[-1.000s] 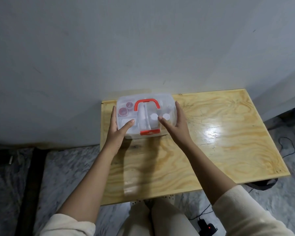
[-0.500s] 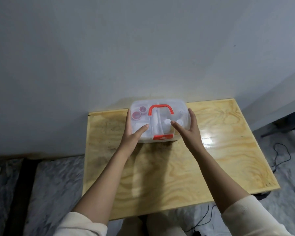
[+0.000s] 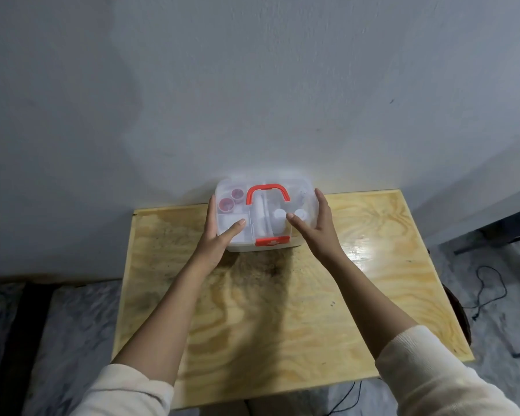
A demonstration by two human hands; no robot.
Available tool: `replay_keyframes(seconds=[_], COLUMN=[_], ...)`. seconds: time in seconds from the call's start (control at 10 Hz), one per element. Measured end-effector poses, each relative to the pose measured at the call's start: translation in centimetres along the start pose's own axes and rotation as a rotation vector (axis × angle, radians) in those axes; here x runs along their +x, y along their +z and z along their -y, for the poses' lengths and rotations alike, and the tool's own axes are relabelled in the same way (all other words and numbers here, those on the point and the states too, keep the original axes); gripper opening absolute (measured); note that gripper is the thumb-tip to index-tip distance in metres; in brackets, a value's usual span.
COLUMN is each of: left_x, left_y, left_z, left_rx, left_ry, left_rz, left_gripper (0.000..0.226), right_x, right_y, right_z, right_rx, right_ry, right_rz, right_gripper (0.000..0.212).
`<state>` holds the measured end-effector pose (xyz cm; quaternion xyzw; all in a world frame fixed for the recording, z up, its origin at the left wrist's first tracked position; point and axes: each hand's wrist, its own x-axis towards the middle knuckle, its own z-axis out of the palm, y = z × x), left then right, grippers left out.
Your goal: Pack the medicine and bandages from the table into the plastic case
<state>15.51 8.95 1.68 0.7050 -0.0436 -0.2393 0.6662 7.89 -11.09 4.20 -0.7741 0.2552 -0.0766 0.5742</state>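
Note:
The clear plastic case (image 3: 297,187) with a red handle (image 3: 267,192) and red latch (image 3: 272,241) sits shut at the back of the wooden table (image 3: 267,310), against the wall. Through its lid show two red-capped containers (image 3: 226,204) on the left and white bottles (image 3: 278,216) on the right. My left hand (image 3: 215,235) grips the case's left side, thumb on the lid. My right hand (image 3: 315,226) holds the right side, thumb on the lid.
A grey wall rises right behind the case. The floor on both sides is mottled grey. A black cable (image 3: 490,292) lies on the floor to the right, beyond the table's edge. A dark strip (image 3: 21,340) runs along the floor at left.
The case, held by both hands, has shifted slightly right and back toward the wall; the camera view has swung with it. Both grips are unchanged.

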Motion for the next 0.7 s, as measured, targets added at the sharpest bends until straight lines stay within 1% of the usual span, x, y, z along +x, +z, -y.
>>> replay_keyframes(seconds=[0.1,0.3,0.4,0.5,0.6,0.7], left_x=[0.0,0.0,-0.3,-1.3,-2.2,-5.4], left_y=[-0.1,-0.1,0.1,0.1,-0.4,-0.6], left_z=[0.0,-0.6,-1.1,-2.0,-2.1,-3.0], left_rx=[0.025,0.084,0.234,0.519,0.738,0.849], left_ry=[-0.027,-0.033,-0.023,0.037,-0.024,-0.053], left_rz=[0.009,0.022,-0.004,-0.065,-0.060,-0.059], left_gripper=[0.107,0.092,0.088,0.082,0.088,0.089], right_x=[0.0,-0.1,-0.2,-0.3,-1.1,-4.1], right_y=[-0.1,-0.3,-0.5,-0.8,-1.4,-2.6], right_z=[0.0,0.4,0.6,1.1,1.1,1.4], right_rx=[0.007,-0.054,-0.149,-0.327,-0.420,-0.405], right_ry=[-0.003,-0.021,-0.026,-0.044,-0.056,-0.078], right_rz=[0.003,0.028,0.063,0.089,0.121,0.127], right_gripper=[0.085,0.087,0.088,0.088,0.085,0.075])
